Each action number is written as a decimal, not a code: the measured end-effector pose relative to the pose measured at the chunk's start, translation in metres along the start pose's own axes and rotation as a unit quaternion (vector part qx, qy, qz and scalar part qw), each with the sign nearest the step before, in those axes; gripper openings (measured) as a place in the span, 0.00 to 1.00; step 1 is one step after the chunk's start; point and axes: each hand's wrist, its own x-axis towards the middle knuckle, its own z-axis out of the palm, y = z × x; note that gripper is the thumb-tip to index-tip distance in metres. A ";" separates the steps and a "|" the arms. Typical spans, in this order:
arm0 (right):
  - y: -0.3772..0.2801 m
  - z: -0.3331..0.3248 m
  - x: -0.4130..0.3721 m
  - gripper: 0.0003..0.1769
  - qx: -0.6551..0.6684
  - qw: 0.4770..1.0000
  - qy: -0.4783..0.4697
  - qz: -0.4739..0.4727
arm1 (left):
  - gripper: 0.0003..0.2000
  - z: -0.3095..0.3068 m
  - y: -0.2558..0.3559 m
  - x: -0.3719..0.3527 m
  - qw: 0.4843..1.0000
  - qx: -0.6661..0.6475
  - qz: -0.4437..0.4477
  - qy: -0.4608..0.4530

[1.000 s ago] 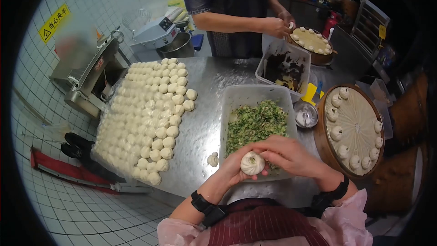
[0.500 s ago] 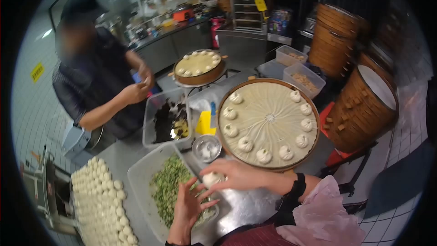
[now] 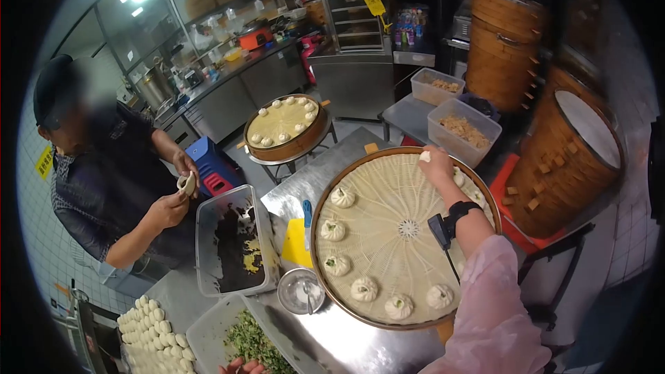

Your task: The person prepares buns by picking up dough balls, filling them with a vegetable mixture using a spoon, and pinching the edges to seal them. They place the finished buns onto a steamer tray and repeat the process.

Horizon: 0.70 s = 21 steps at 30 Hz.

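Note:
My right hand (image 3: 438, 166) reaches over the far right part of the large round steamer tray (image 3: 374, 225), its fingers closed on a white bun (image 3: 424, 156). Pleated buns, such as one at the left (image 3: 342, 197), sit around the tray's rim, and its centre is bare cloth. Part of the right side is hidden behind my right arm. At the bottom edge of the view, only the fingertips of my left hand (image 3: 241, 367) show, spread over the tub of chopped green filling (image 3: 253, 339).
A co-worker (image 3: 114, 187) at the left holds a dough wrapper (image 3: 185, 183). Nearby are a tub of dark filling (image 3: 235, 249), a metal bowl (image 3: 300, 291), a yellow scraper (image 3: 298, 242), dough balls (image 3: 149, 332), a smaller steamer (image 3: 291, 142) and stacked steamers (image 3: 502, 52).
My right hand has moved from over the green filling to the steamer tray's far side with the bun. My left hand is lower, mostly out of view. The camera view has shifted.

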 end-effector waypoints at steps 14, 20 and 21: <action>-0.076 -0.047 0.012 0.19 -0.020 0.987 0.077 -0.136 | 0.29 -0.135 0.026 -0.035 0.940 0.044 0.188 0.283; -0.159 -0.026 -0.098 0.15 0.305 0.910 -0.226 -0.168 | 0.16 -0.325 -0.094 -0.051 0.897 -0.147 0.063 0.412; -0.168 -0.011 -0.128 0.15 0.327 0.881 -0.295 -0.173 | 0.15 -0.328 -0.110 -0.048 0.875 -0.109 0.078 0.466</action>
